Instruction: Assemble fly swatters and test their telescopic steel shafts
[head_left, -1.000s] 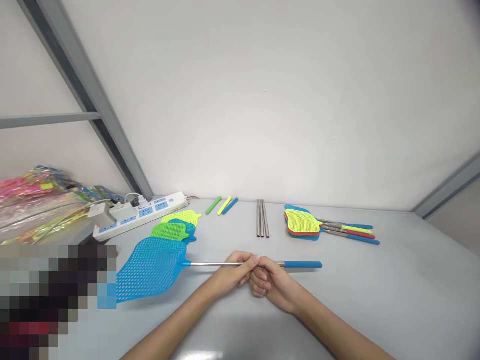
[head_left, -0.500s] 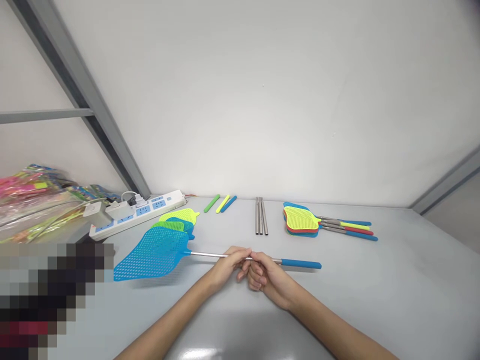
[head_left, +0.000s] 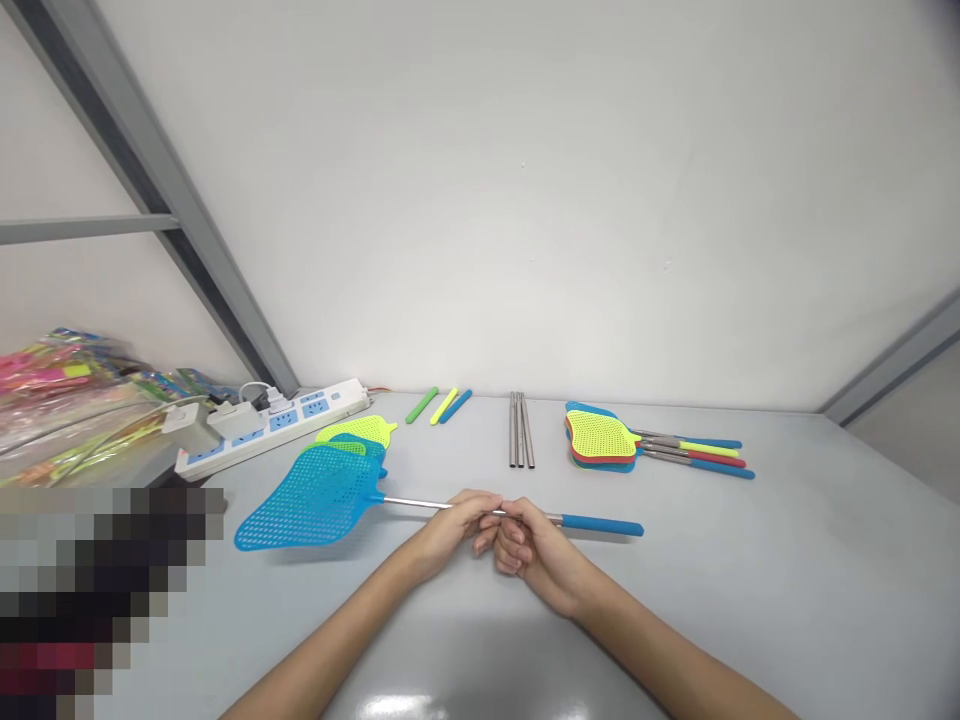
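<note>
A blue fly swatter (head_left: 307, 500) with a thin metal rod and a blue grip lies across both hands, its mesh head to the left and its grip to the right. My left hand (head_left: 461, 525) is closed round the rod near the middle. Right beside it, my right hand (head_left: 529, 545) is also closed on the rod, fingers curled under and thumb on top. The two hands touch, so part of the rod is hidden. Behind the blue head, a yellow swatter head (head_left: 382, 430) and partly covered green and blue ones lie on the table.
Three metal tubes (head_left: 520, 430) lie at the back centre. Left of them are a green grip (head_left: 422, 405), a yellow grip (head_left: 444, 406) and a blue grip (head_left: 455, 407). Stacked fly swatters (head_left: 602, 438) lie right. A power strip (head_left: 277, 430) and plastic-wrapped goods (head_left: 67, 400) sit left.
The swatter's blue head has shifted slightly up and turned a little in view. Both hands stay closed on the rod in nearly the same place.
</note>
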